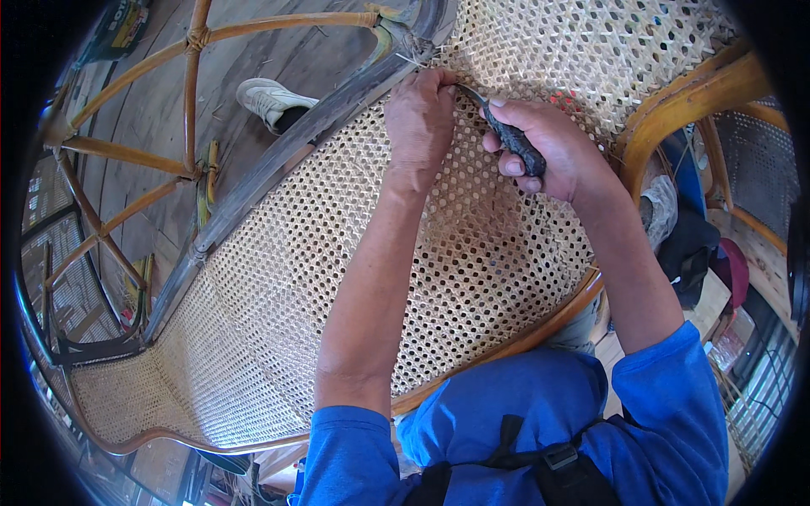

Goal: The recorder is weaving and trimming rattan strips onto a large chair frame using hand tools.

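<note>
A long rattan chair lies across the view, its seat a pale woven cane mesh (278, 278) edged by a dark worn frame rail (278, 156). My left hand (419, 118) is closed at the upper edge of the mesh, pinching it where it meets the rail. My right hand (548, 148) grips a dark-handled tool (516, 145). Its thin metal tip points left and reaches the mesh right beside my left fingers. Both blue sleeves come in from the bottom edge.
A bamboo frame with crossed poles (190, 93) stands at the upper left over a plank floor. A white shoe (270, 99) shows behind the rail. An orange curved armrest (692, 101) and another cane chair sit at the right, with dark cloth and clutter below.
</note>
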### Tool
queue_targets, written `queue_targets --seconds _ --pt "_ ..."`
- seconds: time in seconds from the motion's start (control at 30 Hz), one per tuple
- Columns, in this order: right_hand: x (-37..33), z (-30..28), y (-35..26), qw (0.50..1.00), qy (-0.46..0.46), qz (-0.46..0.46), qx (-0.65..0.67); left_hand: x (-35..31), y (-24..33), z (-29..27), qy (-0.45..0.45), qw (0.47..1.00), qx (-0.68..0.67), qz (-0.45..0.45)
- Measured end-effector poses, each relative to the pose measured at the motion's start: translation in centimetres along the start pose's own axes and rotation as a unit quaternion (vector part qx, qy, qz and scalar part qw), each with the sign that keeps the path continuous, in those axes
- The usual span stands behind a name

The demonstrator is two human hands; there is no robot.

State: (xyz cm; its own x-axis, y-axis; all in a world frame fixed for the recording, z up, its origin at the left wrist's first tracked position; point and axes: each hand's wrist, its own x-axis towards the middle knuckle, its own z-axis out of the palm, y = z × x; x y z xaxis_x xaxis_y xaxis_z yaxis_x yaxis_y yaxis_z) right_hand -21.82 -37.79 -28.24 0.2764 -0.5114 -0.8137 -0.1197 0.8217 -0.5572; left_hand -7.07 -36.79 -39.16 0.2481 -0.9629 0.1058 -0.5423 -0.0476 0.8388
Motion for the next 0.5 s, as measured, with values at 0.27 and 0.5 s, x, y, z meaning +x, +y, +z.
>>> queue_targets --seconds 0.27,0.5 --pt "-0.38 0.00 -0.31 0.998 0.007 -0.016 -0.055 -0.50 -0.54 0.11 0.048 0.996 -0.072 0.033" --pt "-0.06 -0.10 -0.04 0.998 0.004 -0.019 -0.067 -0.46 -0.43 -0.25 0.004 0.997 -0.071 -0.002"
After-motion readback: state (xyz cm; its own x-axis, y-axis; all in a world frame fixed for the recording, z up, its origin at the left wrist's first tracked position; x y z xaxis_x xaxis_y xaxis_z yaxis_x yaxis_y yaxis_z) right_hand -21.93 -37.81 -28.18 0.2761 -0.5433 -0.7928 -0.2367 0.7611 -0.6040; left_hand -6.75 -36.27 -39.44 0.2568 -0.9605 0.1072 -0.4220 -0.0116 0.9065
